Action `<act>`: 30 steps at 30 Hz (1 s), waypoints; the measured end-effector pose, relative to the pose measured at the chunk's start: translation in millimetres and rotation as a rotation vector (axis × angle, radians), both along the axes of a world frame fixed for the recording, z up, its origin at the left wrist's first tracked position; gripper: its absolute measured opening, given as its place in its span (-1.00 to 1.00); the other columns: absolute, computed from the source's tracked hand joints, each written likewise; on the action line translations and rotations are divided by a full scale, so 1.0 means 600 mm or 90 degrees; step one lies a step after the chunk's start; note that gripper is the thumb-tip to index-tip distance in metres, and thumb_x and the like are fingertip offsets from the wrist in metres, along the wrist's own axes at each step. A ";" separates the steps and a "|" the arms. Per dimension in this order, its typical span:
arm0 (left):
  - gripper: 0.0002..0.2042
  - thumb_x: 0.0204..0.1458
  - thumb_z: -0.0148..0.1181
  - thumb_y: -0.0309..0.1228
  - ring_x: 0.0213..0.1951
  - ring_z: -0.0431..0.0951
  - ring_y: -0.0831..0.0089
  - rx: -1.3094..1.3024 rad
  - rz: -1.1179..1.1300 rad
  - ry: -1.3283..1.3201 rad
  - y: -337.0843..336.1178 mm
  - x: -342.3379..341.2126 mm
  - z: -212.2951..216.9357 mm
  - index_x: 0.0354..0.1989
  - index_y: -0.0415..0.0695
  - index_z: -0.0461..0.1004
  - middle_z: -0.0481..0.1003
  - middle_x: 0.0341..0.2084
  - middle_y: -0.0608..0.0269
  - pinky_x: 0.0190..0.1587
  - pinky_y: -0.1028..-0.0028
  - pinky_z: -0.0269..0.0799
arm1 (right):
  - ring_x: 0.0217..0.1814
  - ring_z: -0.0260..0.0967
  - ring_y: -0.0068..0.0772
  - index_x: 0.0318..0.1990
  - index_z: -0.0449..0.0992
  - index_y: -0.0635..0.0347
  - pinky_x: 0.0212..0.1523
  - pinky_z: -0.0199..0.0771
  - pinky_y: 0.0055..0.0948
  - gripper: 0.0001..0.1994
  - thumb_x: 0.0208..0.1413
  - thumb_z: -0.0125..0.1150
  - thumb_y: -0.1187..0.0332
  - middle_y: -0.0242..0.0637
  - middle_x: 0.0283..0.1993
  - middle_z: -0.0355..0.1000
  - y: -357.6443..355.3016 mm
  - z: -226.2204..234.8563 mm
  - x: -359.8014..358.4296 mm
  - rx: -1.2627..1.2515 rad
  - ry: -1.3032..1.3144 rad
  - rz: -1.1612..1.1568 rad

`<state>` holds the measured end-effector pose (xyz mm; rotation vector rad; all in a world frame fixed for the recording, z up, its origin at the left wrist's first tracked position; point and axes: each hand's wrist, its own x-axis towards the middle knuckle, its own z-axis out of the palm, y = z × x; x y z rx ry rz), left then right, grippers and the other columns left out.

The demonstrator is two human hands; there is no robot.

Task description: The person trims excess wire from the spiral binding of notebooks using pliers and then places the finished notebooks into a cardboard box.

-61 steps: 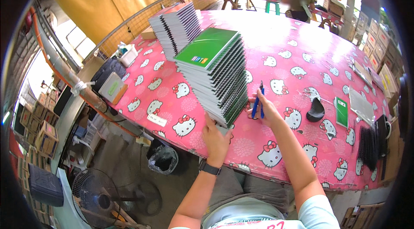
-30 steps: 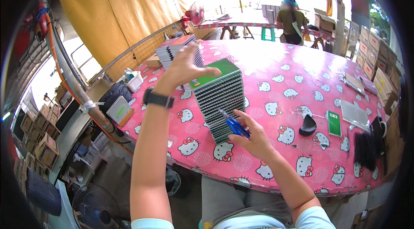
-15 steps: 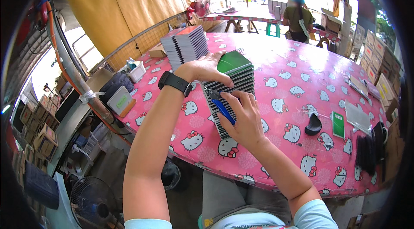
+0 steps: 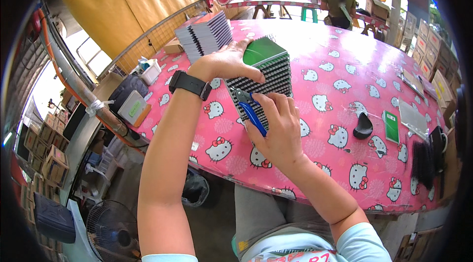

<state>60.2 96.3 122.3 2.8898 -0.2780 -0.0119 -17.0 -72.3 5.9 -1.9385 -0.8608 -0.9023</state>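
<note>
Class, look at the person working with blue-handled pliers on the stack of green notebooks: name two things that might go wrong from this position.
1. The left hand grips the top of the notebook stack right beside the pliers held in the right hand; a slip might nip a finger.
2. The stack is tall and leans on the pink table; pressing on its side might topple it.

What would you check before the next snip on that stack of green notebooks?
1. Left hand steadies the notebook stack: ok.
2. Right hand grips the blue-handled pliers: ok.
3. Plier tip meets the spiral wire ends: cannot tell, too small.
4. Left fingers clear of the tip: not ok, very close.
5. Stack upright on the pink table: ok, leaning slightly.
</note>
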 end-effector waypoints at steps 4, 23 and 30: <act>0.14 -0.42 0.29 0.17 0.33 -0.05 0.02 0.001 -0.011 -0.011 -0.004 -0.002 0.000 0.33 -0.24 -0.09 -0.02 0.29 -0.19 0.33 0.29 -0.08 | -0.12 0.25 -0.11 -0.03 0.39 0.14 -0.13 0.26 -0.20 -0.56 -0.16 0.24 0.35 -0.17 -0.16 0.29 -0.001 -0.006 0.003 0.032 0.010 0.031; 0.15 -0.45 0.31 0.15 0.31 0.00 0.02 -0.003 0.013 -0.007 -0.008 -0.004 -0.001 0.34 -0.21 -0.10 0.01 0.27 -0.18 0.31 0.26 -0.03 | -0.07 0.24 -0.13 0.01 0.37 0.15 -0.05 0.21 -0.17 -0.52 -0.15 0.24 0.30 -0.16 -0.11 0.31 -0.014 -0.025 0.012 0.017 0.034 0.070; 0.13 -0.45 0.36 0.09 0.29 0.06 0.04 -0.012 0.017 0.005 -0.011 -0.007 0.002 0.33 -0.19 -0.09 0.06 0.24 -0.17 0.28 0.30 0.02 | -0.09 0.24 -0.17 0.00 0.39 0.13 -0.09 0.21 -0.18 -0.52 -0.17 0.24 0.29 -0.21 -0.13 0.31 -0.018 -0.016 0.001 -0.001 -0.019 0.014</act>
